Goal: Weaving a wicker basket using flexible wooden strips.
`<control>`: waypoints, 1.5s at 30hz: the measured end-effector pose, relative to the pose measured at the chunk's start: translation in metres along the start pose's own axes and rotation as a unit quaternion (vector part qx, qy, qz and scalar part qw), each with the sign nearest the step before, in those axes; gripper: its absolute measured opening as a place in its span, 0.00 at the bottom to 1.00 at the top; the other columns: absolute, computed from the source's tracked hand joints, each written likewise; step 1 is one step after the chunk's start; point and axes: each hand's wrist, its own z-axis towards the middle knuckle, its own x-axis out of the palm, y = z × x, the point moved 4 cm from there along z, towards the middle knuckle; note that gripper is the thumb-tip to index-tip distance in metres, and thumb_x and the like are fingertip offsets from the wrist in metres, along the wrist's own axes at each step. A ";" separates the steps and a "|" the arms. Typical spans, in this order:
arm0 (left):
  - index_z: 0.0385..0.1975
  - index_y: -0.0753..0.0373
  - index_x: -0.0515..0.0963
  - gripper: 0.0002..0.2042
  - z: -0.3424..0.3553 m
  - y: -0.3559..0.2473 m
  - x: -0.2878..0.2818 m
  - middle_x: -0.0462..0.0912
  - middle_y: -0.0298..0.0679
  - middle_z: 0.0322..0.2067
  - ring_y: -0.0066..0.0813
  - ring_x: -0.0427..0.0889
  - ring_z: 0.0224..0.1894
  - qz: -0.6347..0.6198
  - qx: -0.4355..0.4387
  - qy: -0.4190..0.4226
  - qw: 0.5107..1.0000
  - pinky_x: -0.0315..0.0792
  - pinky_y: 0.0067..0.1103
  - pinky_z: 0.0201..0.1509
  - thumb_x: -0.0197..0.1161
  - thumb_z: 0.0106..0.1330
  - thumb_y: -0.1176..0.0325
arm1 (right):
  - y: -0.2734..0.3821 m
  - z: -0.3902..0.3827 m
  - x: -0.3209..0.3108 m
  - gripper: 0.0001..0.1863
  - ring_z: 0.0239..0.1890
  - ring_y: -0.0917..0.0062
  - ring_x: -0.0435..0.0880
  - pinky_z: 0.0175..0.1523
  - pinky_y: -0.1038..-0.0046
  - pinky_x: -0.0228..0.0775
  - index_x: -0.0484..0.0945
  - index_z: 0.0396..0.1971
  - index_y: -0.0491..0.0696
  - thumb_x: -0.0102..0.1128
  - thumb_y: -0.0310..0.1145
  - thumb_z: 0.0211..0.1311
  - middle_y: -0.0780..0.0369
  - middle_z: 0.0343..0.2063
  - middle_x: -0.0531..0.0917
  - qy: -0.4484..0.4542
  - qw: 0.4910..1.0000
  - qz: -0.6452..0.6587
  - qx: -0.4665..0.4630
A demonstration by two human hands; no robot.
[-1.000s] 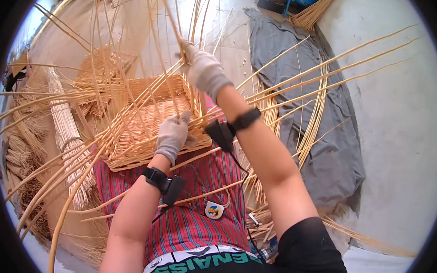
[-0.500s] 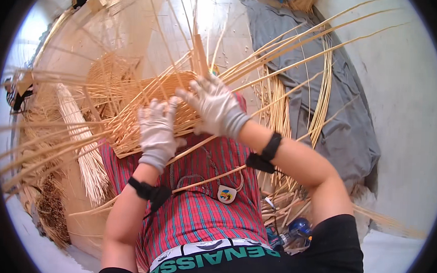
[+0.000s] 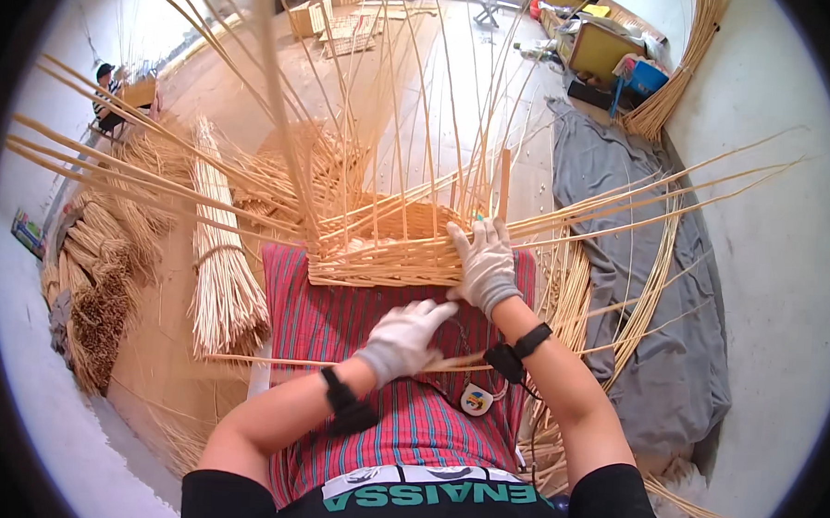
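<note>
A half-woven wicker basket [image 3: 387, 263] rests across my knees on a red checked cloth [image 3: 320, 320]. Long willow rods [image 3: 159, 188] stick out from its sides and stand up from its rim. My right hand [image 3: 485, 262], in a whitish glove, grips the basket's near right corner, fingers over the wall and thumb low. Below the basket, my gloved left hand [image 3: 404, 335] is off the weave. Its fingers stretch toward the right, slightly blurred. Beside its wrist a loose rod [image 3: 281, 360] lies across my lap, partly hidden by that hand.
A tied bundle of pale rods [image 3: 215, 269] lies to the left, near heaped brown rods [image 3: 98, 310]. On the right, more rods [image 3: 565, 312] lie beside a grey cloth [image 3: 656, 362]. Boxes and a blue container [image 3: 645, 79] stand far right. Another person [image 3: 107, 93] sits far left.
The basket has turned level and sits further forward in view. My left hand has left its wall and dropped toward my lap. My right hand has shifted to the right corner.
</note>
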 end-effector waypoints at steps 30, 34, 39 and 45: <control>0.61 0.49 0.70 0.36 0.050 0.135 -0.044 0.79 0.44 0.52 0.45 0.79 0.55 0.122 -0.052 -0.211 0.968 0.74 0.36 0.56 0.75 0.48 0.59 | 0.095 0.060 0.005 0.20 0.49 0.68 0.76 0.58 0.57 0.57 0.71 0.47 0.61 0.62 0.41 0.52 0.62 0.40 0.76 -0.053 0.998 -0.018 -0.010; 0.62 0.48 0.70 0.37 0.039 0.135 -0.027 0.78 0.44 0.53 0.45 0.77 0.58 0.139 -0.033 -0.224 0.964 0.72 0.37 0.58 0.76 0.48 0.58 | 0.085 0.039 0.015 0.29 0.56 0.64 0.75 0.64 0.55 0.57 0.70 0.55 0.60 0.68 0.43 0.51 0.59 0.48 0.77 -0.049 0.994 0.073 -0.069; 0.64 0.49 0.68 0.40 0.031 0.125 -0.031 0.75 0.44 0.56 0.45 0.74 0.60 0.148 -0.068 -0.154 0.975 0.69 0.37 0.62 0.77 0.47 0.58 | -0.005 -0.002 -0.053 0.24 0.60 0.63 0.76 0.67 0.62 0.64 0.74 0.58 0.54 0.65 0.37 0.61 0.57 0.52 0.81 -0.252 0.928 0.264 -0.080; 0.72 0.53 0.61 0.51 0.028 0.052 -0.042 0.64 0.48 0.68 0.45 0.56 0.74 0.246 -0.013 -0.271 0.930 0.43 0.47 0.78 0.79 0.44 0.51 | -0.179 -0.012 -0.040 0.15 0.46 0.58 0.82 0.54 0.64 0.75 0.80 0.49 0.52 0.60 0.29 0.61 0.52 0.42 0.84 -0.225 0.940 0.238 0.091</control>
